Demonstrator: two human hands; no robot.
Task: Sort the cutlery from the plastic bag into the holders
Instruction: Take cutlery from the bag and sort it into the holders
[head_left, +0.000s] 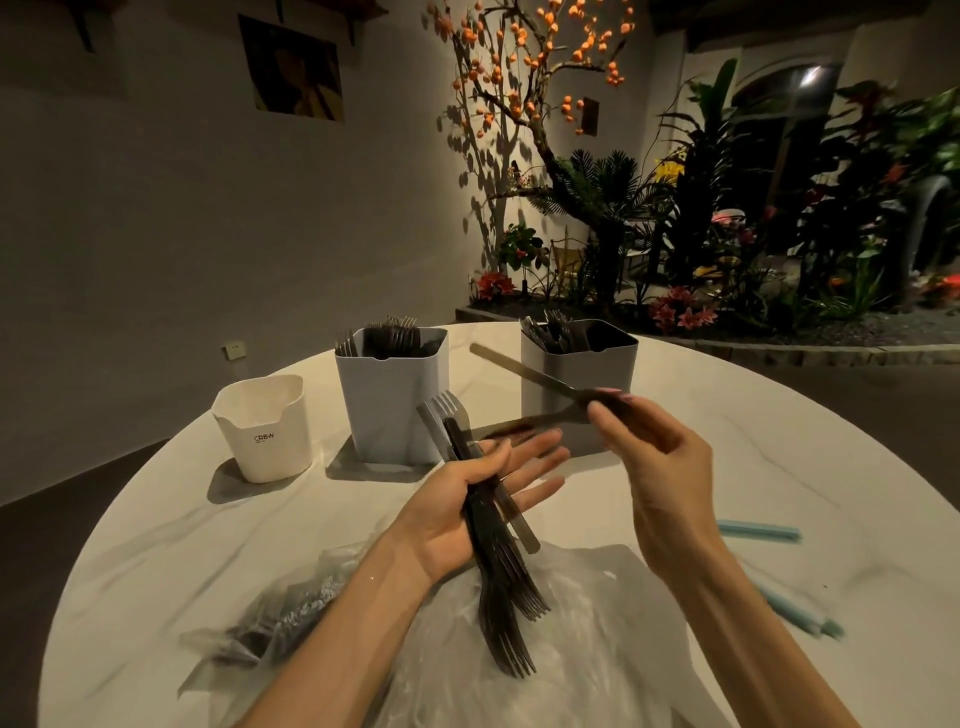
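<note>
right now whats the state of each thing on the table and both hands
left hand: holds a bundle of cutlery
right hand: pinches a knife
white holder: upright, contents not visible
middle holder: upright, holds forks
right holder: upright, holds cutlery
plastic bag: flat, crumpled

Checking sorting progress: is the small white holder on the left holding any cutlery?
No: nothing rises above the white holder's rim.

Glossy marbled table (779, 467), crinkled clear plastic bag (597, 623)
</note>
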